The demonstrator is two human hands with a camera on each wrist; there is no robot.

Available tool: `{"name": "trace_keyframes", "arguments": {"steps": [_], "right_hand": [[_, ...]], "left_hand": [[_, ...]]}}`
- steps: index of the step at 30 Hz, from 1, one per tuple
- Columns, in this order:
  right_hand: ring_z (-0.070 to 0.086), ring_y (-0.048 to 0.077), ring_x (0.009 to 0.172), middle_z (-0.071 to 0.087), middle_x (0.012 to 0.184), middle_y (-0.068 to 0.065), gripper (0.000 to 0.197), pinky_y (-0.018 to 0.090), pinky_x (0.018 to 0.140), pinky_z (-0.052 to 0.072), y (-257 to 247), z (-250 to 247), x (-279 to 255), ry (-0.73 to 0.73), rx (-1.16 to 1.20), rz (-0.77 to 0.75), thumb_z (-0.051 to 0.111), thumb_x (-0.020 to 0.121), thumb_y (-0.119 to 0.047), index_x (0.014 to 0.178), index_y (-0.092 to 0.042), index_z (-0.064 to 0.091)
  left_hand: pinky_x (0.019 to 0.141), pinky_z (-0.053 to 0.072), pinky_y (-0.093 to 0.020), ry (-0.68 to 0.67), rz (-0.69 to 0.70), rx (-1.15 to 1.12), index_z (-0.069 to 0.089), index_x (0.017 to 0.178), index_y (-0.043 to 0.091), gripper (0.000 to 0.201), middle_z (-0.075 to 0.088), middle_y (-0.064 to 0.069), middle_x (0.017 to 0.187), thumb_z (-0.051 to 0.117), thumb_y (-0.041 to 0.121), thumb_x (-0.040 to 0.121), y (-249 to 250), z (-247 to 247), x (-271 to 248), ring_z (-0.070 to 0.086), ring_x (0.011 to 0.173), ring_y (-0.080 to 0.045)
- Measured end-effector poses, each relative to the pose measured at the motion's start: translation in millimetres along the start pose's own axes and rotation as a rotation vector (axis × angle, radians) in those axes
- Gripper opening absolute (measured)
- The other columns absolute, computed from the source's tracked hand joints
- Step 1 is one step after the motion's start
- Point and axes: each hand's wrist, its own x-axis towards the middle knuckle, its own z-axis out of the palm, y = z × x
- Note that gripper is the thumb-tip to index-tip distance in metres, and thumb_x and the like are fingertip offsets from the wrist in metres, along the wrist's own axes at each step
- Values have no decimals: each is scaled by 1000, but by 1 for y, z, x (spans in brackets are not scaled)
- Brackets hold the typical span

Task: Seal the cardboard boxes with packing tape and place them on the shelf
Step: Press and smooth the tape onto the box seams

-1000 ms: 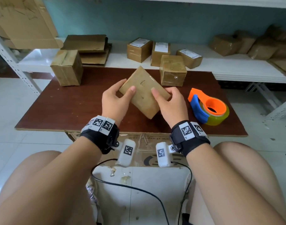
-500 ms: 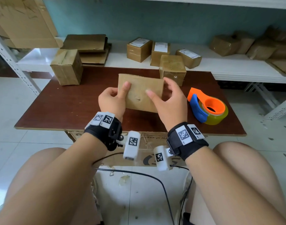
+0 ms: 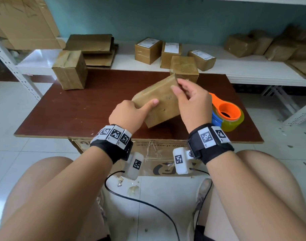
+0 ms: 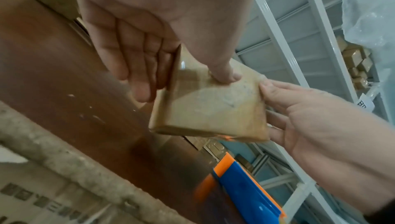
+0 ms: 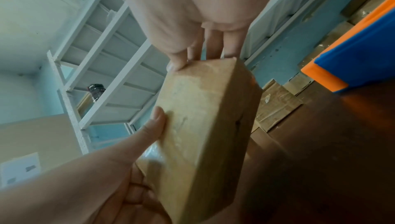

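A flat, tape-wrapped cardboard box [image 3: 159, 100] is held tilted above the brown table [image 3: 75, 112], one corner pointing away from me. My left hand [image 3: 129, 113] grips its near left end, thumb on top and fingers underneath [image 4: 136, 68]. My right hand [image 3: 190, 100] pinches its far right end [image 5: 205, 109], thumb on the upper face. The orange and blue tape dispenser [image 3: 227, 115] lies on the table just right of my right hand. A white shelf [image 3: 244, 65] runs behind the table.
Two more boxes stand on the table, one at the back left [image 3: 69, 69] and one behind the held box [image 3: 184, 69]. Labelled boxes [image 3: 148, 47], flattened cardboard [image 3: 95, 46] and wrapped parcels [image 3: 263, 44] sit on the shelf. My knees flank the table's near edge.
Both hands have kept turning the box: it went from lying level and square to me to tilted, its right end now raised and farther away. My right hand moved up to that end.
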Motion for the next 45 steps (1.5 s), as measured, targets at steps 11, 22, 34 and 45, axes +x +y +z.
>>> {"name": "trace_keyframes", "arguments": {"steps": [11, 22, 34, 45], "right_hand": [[70, 1, 112, 77, 123, -14, 63, 35, 99, 59, 5, 2, 7, -2, -60, 58, 81, 80, -57, 136, -27, 72], [54, 19, 140, 59, 152, -3, 68, 36, 113, 43, 6, 20, 0, -257, -224, 161, 77, 90, -57, 150, -31, 60], [55, 26, 127, 64, 133, 0, 66, 38, 100, 46, 12, 39, -6, -236, -323, 169, 63, 90, -75, 138, -29, 64], [62, 24, 129, 68, 138, -4, 76, 43, 103, 52, 11, 31, -3, -235, -349, 196, 63, 87, -77, 148, -34, 55]], "left_hand": [[75, 61, -52, 36, 95, -170, 66, 70, -1, 102, 74, -11, 68, 22, 89, 89, -7, 5, -4, 72, 69, -29], [78, 62, -45, -24, 136, -229, 60, 56, 9, 76, 71, -3, 56, 39, 58, 110, 2, 0, -11, 73, 64, -21], [94, 53, -37, 26, 27, -172, 61, 138, 15, 42, 63, -10, 129, 41, 41, 111, -2, 5, 2, 65, 109, -28], [89, 46, -36, 39, -111, -280, 47, 149, 15, 63, 66, -2, 123, 35, 62, 109, 5, 17, -5, 64, 113, -24]]}}
